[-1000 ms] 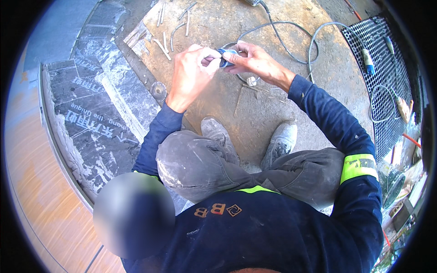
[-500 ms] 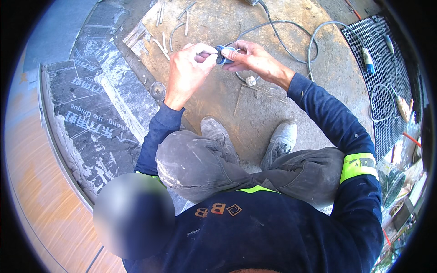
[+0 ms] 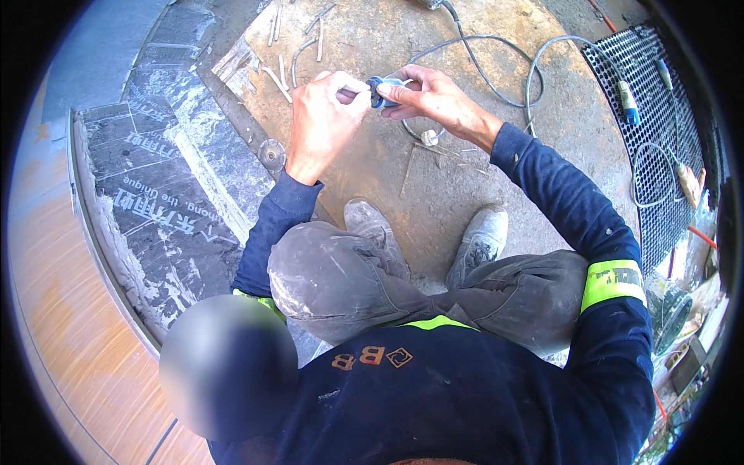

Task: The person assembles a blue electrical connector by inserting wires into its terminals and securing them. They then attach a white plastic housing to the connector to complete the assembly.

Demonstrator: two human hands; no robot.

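My right hand point(image 3: 435, 99) grips a small blue connector-like piece point(image 3: 377, 100) between thumb and fingers, held out in front of my knees. The piece has a dark inner part on its left side; its exact kind is too small to make out. My left hand point(image 3: 325, 112) is closed in a pinch right beside it, thumb and fingertips touching or almost touching its left side. Whatever is pinched there, if anything, cannot be seen clearly. Beneath the right hand, a small white piece point(image 3: 428, 138) lies on the floor beside a loop of grey cable point(image 3: 487, 87).
Cut cable bits point(image 3: 320, 39) and a metal disc point(image 3: 271, 155) lie on the dusty board and floor. Dark printed sheeting point(image 3: 155, 201) runs along the left. To the right, a black mesh mat point(image 3: 655, 93) bears a white-and-blue plug point(image 3: 628, 103). My shoes point(image 3: 477, 242) stand below the hands.
My left hand and wrist have shifted very slightly to the right. The right hand keeps the blue piece in nearly the same place.
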